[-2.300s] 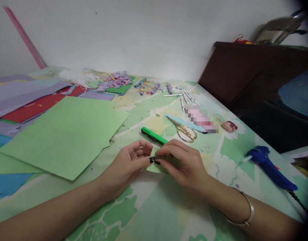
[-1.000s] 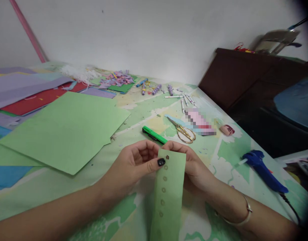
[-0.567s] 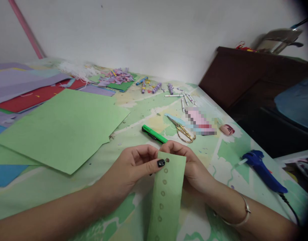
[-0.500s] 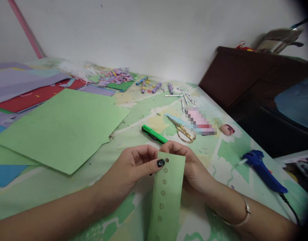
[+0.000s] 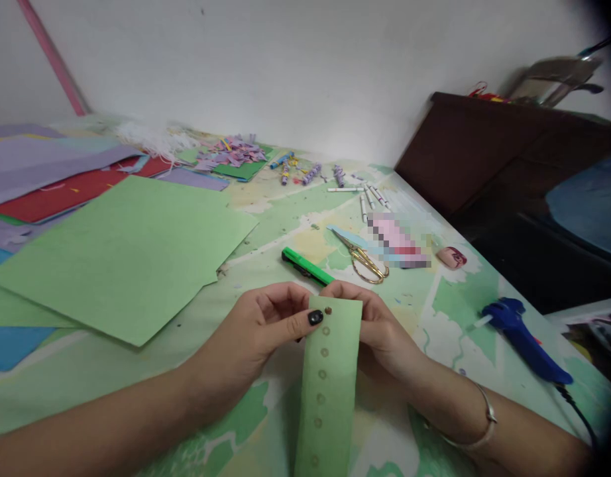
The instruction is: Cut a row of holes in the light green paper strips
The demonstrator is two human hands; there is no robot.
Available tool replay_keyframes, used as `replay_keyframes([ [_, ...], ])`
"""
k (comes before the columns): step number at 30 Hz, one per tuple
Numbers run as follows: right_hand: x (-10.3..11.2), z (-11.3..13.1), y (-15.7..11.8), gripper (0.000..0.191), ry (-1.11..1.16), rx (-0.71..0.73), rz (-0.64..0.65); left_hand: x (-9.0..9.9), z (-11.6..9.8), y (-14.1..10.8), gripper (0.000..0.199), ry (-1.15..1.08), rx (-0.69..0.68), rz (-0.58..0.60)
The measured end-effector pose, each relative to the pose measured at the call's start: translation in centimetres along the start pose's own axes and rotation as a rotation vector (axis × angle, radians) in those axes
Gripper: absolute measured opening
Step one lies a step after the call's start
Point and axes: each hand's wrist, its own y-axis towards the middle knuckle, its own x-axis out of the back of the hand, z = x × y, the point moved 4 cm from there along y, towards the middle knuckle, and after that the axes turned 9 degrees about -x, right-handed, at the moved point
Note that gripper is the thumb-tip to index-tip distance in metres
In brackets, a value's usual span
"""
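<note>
A long green paper strip (image 5: pixel 335 397) hangs toward me, with a column of small drawn circles and a dark brown spot or hole near its top edge. My left hand (image 5: pixel 273 321) pinches its upper left edge, the thumb with a black nail lying on the front beside the dark spot. My right hand (image 5: pixel 380 324) is behind the strip's upper right side, its fingers curled and partly hidden by the paper. Just beyond both hands, a green pen-shaped tool (image 5: pixel 308 266) lies on the table. Gold-handled scissors (image 5: pixel 362 257) rest farther back.
Large green sheets (image 5: pixel 131 258) cover the left side, near red and purple paper (image 5: pixel 61 192). Paper scraps (image 5: pixel 230 152), rolled pieces (image 5: pixel 312 174) and white markers (image 5: pixel 378 195) lie at the back. A blue glue gun (image 5: pixel 527 341) with a cord is at right.
The top of the strip has shifted slightly left and up with both hands. The spot near its top now looks filled with brown. Both hands still hold the strip.
</note>
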Motion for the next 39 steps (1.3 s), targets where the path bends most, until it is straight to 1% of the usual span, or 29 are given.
replay_keyframes([
  [6, 0.7, 0.4, 0.0, 0.012, -0.064, 0.007, -0.082, 0.5, 0.2, -0.2, 0.007, 0.007, 0.012, -0.021],
  [9, 1.0, 0.6, 0.1, 0.010, -0.132, 0.023, -0.115, 0.5, 0.0, -0.2, 0.011, 0.001, 0.012, -0.028],
  [13, 1.2, 0.8, 0.3, 0.010, -0.228, 0.047, -0.155, 0.4, -0.4, -0.3, 0.017, -0.001, 0.054, -0.038],
  [16, 1.3, 1.0, 0.4, 0.006, -0.182, 0.082, -0.192, 0.5, -0.6, -0.3, 0.013, 0.004, 0.033, -0.039],
  [17, 1.2, 1.0, 0.4, 0.007, -0.150, 0.096, -0.186, 0.5, -0.6, -0.2, 0.013, 0.016, 0.023, -0.035],
  [19, 1.0, 1.2, 0.3, 0.016, -0.102, 0.130, -0.146, 0.7, -0.6, -0.2, 0.013, 0.058, 0.008, -0.029],
  [22, 0.7, 1.4, 0.1, 0.024, -0.139, 0.184, -0.083, 0.9, -0.7, -0.2, 0.016, 0.153, -0.006, -0.043],
  [27, 0.7, 1.4, -0.3, 0.011, -0.303, 0.188, -0.073, 0.9, -0.9, -0.1, 0.022, 0.293, -0.013, -0.024],
  [30, 0.6, 1.3, -0.3, 0.008, -0.339, 0.185, -0.064, 0.9, -0.9, 0.1, 0.024, 0.362, -0.020, -0.008],
  [33, 0.6, 1.3, -0.2, 0.008, -0.348, 0.184, -0.077, 0.9, -0.9, 0.2, 0.026, 0.375, -0.015, -0.004],
  [39, 0.5, 1.3, -0.2, 0.015, -0.368, 0.154, -0.108, 0.7, -0.9, 0.0, 0.028, 0.338, 0.003, 0.001],
])
